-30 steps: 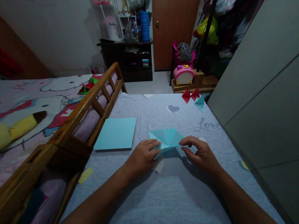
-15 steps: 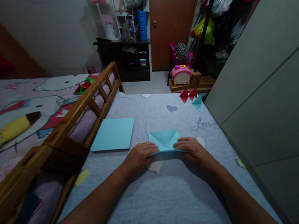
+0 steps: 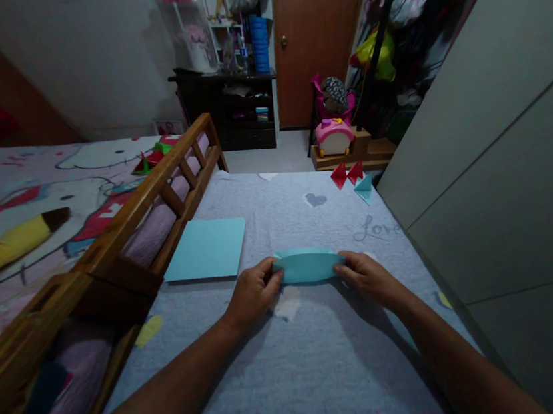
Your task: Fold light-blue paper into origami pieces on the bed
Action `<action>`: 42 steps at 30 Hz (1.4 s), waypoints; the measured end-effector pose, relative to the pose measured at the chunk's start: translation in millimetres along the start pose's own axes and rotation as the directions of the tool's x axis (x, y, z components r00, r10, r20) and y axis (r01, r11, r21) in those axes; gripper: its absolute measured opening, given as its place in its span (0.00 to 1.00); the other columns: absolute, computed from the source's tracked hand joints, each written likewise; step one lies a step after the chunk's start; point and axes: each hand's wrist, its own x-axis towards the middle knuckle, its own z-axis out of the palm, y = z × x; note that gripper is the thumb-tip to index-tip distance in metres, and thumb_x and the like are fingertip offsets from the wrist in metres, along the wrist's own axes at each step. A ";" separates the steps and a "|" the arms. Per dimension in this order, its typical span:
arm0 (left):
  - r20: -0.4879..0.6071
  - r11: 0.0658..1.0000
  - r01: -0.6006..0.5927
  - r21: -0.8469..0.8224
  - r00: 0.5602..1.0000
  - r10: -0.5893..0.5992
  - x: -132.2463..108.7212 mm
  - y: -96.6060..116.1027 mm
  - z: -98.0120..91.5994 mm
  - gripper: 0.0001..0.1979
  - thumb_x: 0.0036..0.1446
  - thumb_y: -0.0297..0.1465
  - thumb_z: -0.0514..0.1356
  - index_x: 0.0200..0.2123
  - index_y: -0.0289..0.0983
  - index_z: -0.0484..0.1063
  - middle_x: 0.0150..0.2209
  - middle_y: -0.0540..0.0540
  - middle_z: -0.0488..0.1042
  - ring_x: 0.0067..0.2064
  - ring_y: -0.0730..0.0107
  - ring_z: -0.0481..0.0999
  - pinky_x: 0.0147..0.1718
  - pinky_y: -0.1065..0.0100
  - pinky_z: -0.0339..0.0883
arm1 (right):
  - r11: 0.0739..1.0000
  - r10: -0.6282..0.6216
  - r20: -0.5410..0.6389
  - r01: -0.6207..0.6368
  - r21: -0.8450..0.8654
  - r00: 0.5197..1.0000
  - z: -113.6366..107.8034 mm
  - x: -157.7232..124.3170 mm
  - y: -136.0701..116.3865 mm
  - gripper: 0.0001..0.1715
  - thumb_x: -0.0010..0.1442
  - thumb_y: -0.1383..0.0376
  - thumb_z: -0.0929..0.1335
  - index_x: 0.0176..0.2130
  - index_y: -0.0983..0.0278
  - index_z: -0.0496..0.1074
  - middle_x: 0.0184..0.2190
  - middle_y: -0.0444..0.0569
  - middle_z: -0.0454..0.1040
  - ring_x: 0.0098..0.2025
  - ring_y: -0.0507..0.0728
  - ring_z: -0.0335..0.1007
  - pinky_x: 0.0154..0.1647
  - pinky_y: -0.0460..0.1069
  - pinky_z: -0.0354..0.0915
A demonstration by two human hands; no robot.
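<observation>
A light blue sheet of folded paper rests on the grey bedspread, its near edge lifted and rolled over away from me. My left hand pinches its left end. My right hand pinches its right end. Both hands are closed on the paper, thumbs toward me.
A flat stack of light blue paper lies to the left by a wooden bed rail. Two red folded pieces and one blue folded piece sit at the far right. A grey wardrobe borders the right side.
The paper lay flat with a triangular fold showing; both hands have now lifted its near edge and rolled it forward. The camera has drifted slightly.
</observation>
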 end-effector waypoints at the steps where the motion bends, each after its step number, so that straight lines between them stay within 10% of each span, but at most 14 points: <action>1: -0.002 1.000 0.004 0.009 1.000 -0.004 -0.8 0.5 0.4 0.09 0.62 0.34 0.54 0.35 0.36 0.72 0.27 0.52 0.70 0.29 0.72 0.70 0.31 0.71 0.61 | 1.000 0.000 -0.005 0.000 0.003 1.000 0.7 0.1 0.7 0.12 0.60 0.59 0.63 0.28 0.62 0.66 0.22 0.40 0.63 0.25 0.51 0.57 0.27 0.46 0.55; 10: -0.085 0.983 0.006 0.184 0.996 0.010 -4.0 1.4 8.0 0.29 0.59 0.29 0.55 0.64 0.37 0.55 0.28 0.54 0.69 0.28 0.71 0.70 0.31 0.71 0.62 | 0.988 0.079 -0.249 -0.109 -0.112 0.965 23.0 -1.4 5.2 0.14 0.58 0.59 0.64 0.43 0.64 0.69 0.23 0.40 0.65 0.26 0.54 0.63 0.30 0.48 0.55; 15: -0.062 0.942 -0.069 0.328 0.994 0.094 -5.2 -7.9 12.7 0.20 0.63 0.29 0.53 0.58 0.39 0.65 0.34 0.48 0.75 0.34 0.67 0.75 0.37 0.69 0.67 | 0.977 0.075 -0.339 -0.138 -0.166 0.938 31.9 -1.7 3.7 0.32 0.56 0.60 0.64 0.58 0.67 0.60 0.23 0.39 0.65 0.26 0.56 0.66 0.31 0.48 0.57; 26: 0.048 0.819 -0.079 0.568 0.997 0.062 -3.4 -5.1 11.5 0.13 0.67 0.30 0.52 0.45 0.42 0.76 0.34 0.47 0.72 0.36 0.66 0.73 0.36 0.69 0.63 | 0.968 0.082 -0.382 -0.165 -0.188 0.920 30.8 3.1 2.3 0.09 0.56 0.59 0.64 0.36 0.61 0.65 0.20 0.40 0.65 0.24 0.55 0.64 0.28 0.48 0.55; 42: 0.059 0.748 -0.042 0.663 0.998 0.004 -1.3 -1.0 12.5 0.13 0.68 0.32 0.51 0.46 0.42 0.76 0.34 0.46 0.72 0.35 0.65 0.73 0.34 0.68 0.61 | 0.983 0.071 -0.286 -0.115 -0.143 0.956 28.4 -7.0 1.7 0.13 0.60 0.59 0.64 0.41 0.62 0.70 0.22 0.40 0.65 0.24 0.54 0.63 0.29 0.48 0.56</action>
